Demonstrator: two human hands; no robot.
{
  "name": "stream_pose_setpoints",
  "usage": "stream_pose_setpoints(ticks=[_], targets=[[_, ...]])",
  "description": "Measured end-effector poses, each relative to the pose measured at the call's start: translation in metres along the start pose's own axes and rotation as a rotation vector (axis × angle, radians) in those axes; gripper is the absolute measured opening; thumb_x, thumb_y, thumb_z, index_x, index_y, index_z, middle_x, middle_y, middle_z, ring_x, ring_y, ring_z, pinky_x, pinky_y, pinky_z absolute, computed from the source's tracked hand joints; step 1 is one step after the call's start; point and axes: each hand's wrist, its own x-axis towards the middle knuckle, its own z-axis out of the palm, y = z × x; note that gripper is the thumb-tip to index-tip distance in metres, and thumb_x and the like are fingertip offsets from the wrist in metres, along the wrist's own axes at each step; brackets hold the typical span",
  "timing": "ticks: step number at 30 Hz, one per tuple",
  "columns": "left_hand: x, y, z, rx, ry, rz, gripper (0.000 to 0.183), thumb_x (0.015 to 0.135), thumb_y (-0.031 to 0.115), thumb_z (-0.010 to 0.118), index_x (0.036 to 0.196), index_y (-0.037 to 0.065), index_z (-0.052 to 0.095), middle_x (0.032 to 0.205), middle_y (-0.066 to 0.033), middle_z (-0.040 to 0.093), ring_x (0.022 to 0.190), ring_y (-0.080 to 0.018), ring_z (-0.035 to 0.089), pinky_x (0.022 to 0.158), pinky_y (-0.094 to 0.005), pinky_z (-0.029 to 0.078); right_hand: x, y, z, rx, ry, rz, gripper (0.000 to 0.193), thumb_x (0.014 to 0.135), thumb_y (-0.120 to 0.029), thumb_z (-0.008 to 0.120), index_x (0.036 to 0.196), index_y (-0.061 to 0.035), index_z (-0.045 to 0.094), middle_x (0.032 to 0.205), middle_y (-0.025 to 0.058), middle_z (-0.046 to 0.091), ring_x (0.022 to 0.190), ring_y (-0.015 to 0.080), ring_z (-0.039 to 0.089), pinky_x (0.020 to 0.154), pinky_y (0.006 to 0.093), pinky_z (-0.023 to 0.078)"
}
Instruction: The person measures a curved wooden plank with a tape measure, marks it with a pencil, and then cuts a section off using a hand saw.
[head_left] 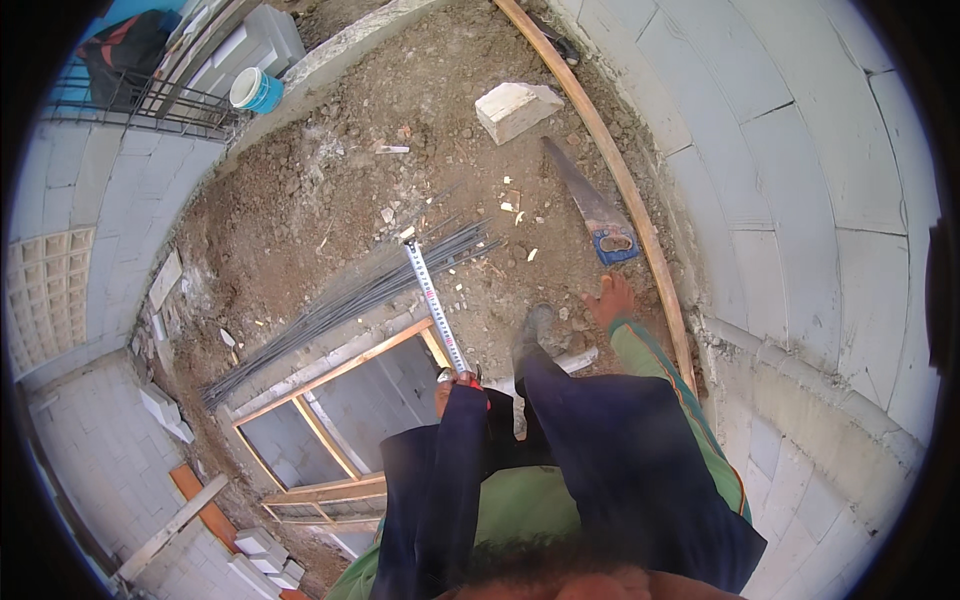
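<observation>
My left hand [443, 397] is closed around a tape measure, partly hidden by my dark trouser leg; a bit of red shows beside the fingers. From it the white blade [432, 300] runs out over the ground, past a wooden frame's corner and across a bundle of thin grey rods [350, 322]. My right hand [612, 302] is stretched low over the dirt with its fingers spread and nothing in it. Just beyond those fingertips lies a handsaw [590, 205], its blue handle toward me and its rusty blade pointing away.
A long wooden strip [625, 185] lies along the right block wall [800, 180]. Farther off sits a pale block [515, 108]. A wooden frame [300, 405] with grey panels is at left, and a blue-and-white bucket [257, 92] stands at the far left. Wood chips dot the dirt.
</observation>
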Motion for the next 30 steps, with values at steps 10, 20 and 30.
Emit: stream_pose_setpoints(ticks=[10, 20, 30], targets=[[0.123, 0.111, 0.238, -0.095, -0.398, -0.199, 0.027, 0.101, 0.022, 0.063, 0.116, -0.001, 0.067, 0.098, -0.0063, 0.069, 0.086, -0.0150, 0.064, 0.079, -0.0295, 0.052, 0.024, -0.177, -0.119, 1.160, -0.093, 0.284, 0.059, 0.096, -0.024, 0.064, 0.145, 0.0009, 0.044, 0.137, 0.0230, 0.056, 0.122, 0.0328, 0.059, 0.101, 0.0408, 0.046], [0.432, 0.486, 0.436, 0.044, -0.247, 0.309, 0.025, 0.097, 0.022, 0.066, 0.092, -0.001, 0.070, 0.075, -0.0097, 0.067, 0.067, -0.0221, 0.064, 0.063, -0.0361, 0.050, -0.133, -0.076, -0.081, 0.967, -0.148, 0.507, 0.035, 0.089, -0.017, 0.075, 0.117, -0.0031, 0.060, 0.089, 0.0011, 0.059, 0.087, 0.0141, 0.057, 0.072, 0.0291, 0.047], [0.393, 0.397, 0.301, 1.346, -0.813, 0.350, 0.070, 0.093, 0.053, 0.062, 0.140, 0.001, 0.055, 0.133, -0.0253, 0.061, 0.123, -0.0406, 0.059, 0.103, -0.0461, 0.047, 0.219, -0.158, -0.154, 0.660, -0.138, 0.474, 0.025, 0.093, -0.025, 0.063, 0.091, -0.0008, 0.058, 0.076, 0.0169, 0.060, 0.068, 0.0302, 0.062, 0.062, 0.0426, 0.047]])
